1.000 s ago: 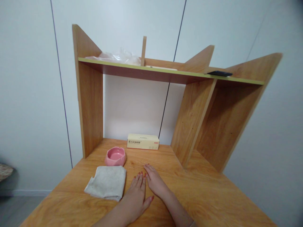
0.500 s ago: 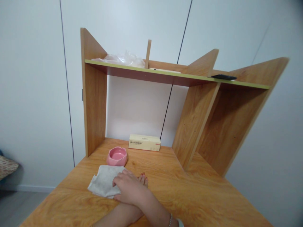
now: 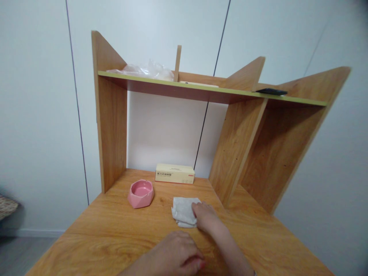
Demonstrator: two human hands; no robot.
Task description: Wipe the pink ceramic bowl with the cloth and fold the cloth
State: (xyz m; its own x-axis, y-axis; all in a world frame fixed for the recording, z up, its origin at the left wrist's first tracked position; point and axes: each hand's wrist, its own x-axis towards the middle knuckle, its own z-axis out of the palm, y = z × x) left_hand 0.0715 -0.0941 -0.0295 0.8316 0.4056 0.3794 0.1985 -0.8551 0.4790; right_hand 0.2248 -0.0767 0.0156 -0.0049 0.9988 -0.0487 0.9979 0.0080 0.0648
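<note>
A folded grey-white cloth (image 3: 184,211) lies on the wooden desk in front of the shelf unit. My right hand (image 3: 204,215) has its fingers curled over the cloth's right side, pressing it against the desk top. Closer to me, my left hand (image 3: 179,251) is held over the desk with its fingers curled in; I see nothing in it. A faceted pink ashtray (image 3: 141,194) stands to the left of the cloth, apart from both hands.
A long cream box (image 3: 174,174) with printed characters stands at the back of the desk (image 3: 115,226). Upright wooden panels (image 3: 243,149) rise behind and to the right. The upper shelf carries a clear plastic bag (image 3: 149,71) and a flat black item (image 3: 271,91).
The cloth has moved right, away from the ashtray, with my right hand on it. My arms, crossed before, are now apart; my left hand has come nearer to me and curled.
</note>
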